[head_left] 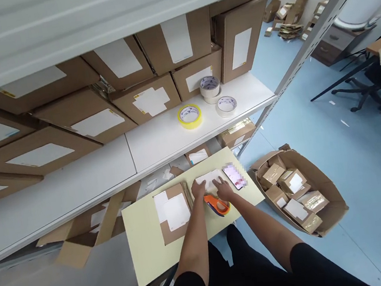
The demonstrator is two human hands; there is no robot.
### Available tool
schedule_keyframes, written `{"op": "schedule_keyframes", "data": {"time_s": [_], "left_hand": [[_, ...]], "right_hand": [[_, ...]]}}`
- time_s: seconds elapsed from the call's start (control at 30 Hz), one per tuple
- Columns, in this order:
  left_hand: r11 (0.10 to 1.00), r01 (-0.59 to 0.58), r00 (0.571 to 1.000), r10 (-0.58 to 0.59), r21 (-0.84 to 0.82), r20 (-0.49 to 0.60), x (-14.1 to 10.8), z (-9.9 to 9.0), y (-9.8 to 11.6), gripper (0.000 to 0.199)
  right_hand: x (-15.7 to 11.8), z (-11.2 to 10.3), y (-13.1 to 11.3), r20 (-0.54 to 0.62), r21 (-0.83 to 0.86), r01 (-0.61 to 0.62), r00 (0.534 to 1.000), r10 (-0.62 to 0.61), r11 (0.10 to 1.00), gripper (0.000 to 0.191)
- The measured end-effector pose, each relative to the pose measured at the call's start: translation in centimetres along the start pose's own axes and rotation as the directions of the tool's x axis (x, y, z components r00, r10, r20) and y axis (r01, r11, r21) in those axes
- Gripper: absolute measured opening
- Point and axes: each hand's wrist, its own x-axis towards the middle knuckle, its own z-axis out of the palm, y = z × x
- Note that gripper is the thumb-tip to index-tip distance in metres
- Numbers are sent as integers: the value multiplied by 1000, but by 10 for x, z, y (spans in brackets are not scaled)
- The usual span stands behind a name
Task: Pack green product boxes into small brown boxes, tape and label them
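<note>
A small white paper-covered piece (210,178) lies on the pale yellow board (143,245) in front of me. At its left end my left hand (198,190) is closed on the edge. My right hand (223,188) rests on its right side, fingers apart and pressing down. Just below both hands lies an orange tape dispenser (217,204), its rear near my right palm. To the right, a phone (234,176) lies with its screen lit and blurred. A flat cardboard box (178,233) with white labels sits left of my left hand.
Labelled cardboard boxes (122,98) fill the shelf ahead, with a yellow tape roll (191,123) and white tape rolls (228,113) on its edge. A large open carton (328,189) of small parcels stands on the floor at right. An open box (76,253) sits lower left.
</note>
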Motion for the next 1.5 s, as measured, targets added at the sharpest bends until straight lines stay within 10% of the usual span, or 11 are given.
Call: {"op": "schedule_keyframes", "data": {"time_s": [0.3,0.6,0.77,0.97,1.5], "left_hand": [[985,-83,996,87,149,-18,-32,-26,19,30],[952,-292,947,274,-91,-169,-85,-102,29,24],[920,-367,930,363,-136,-54,-111,-166,36,29],[925,-375,927,374,-53,-33,-151,-230,41,36],[853,-286,938,156,-436,-311,-180,-232,29,38]], "right_hand": [[-13,-3,3,-178,229,20,984,22,973,77],[-45,-45,-27,-480,507,280,877,-3,815,60],[-39,-90,-65,-341,558,475,879,-334,681,49],[-27,-112,-99,-18,658,385,868,-497,648,31],[-43,-123,-127,-251,625,556,808,-533,548,36]]}}
